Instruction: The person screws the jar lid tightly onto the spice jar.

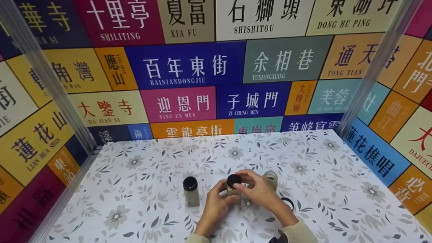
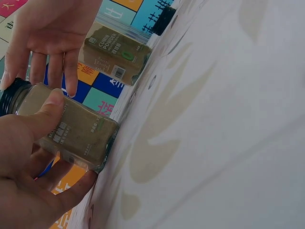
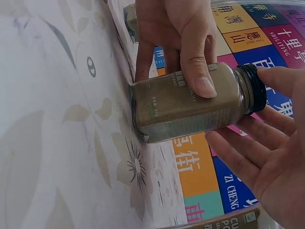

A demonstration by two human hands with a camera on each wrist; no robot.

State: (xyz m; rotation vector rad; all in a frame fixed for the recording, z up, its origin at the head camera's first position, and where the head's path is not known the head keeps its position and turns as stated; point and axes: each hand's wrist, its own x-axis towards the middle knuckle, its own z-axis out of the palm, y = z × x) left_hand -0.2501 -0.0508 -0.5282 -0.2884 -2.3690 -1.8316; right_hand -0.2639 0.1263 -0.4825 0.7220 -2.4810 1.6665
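A square glass spice jar (image 1: 233, 191) of brownish powder with a black lid (image 3: 257, 88) stands upright between both hands. My left hand (image 1: 216, 206) grips its body, with the thumb (image 3: 199, 78) laid across the label and fingers behind. My right hand (image 1: 261, 189) holds the lid from the other side, thumb at its edge and fingers around it. Just right of that hand, a second jar (image 2: 114, 52) labelled cumin powder is uncapped, partly hidden by the hand in the head view. A third jar (image 1: 192, 195), capped in black, stands to the left.
A loose black lid (image 1: 288, 203) lies on the table beside the right forearm. White cloth with grey flowers and leaves covers the table (image 1: 148, 175). Panels with coloured sign lettering (image 1: 185, 64) rise behind and at both sides, with clear posts at the back corners.
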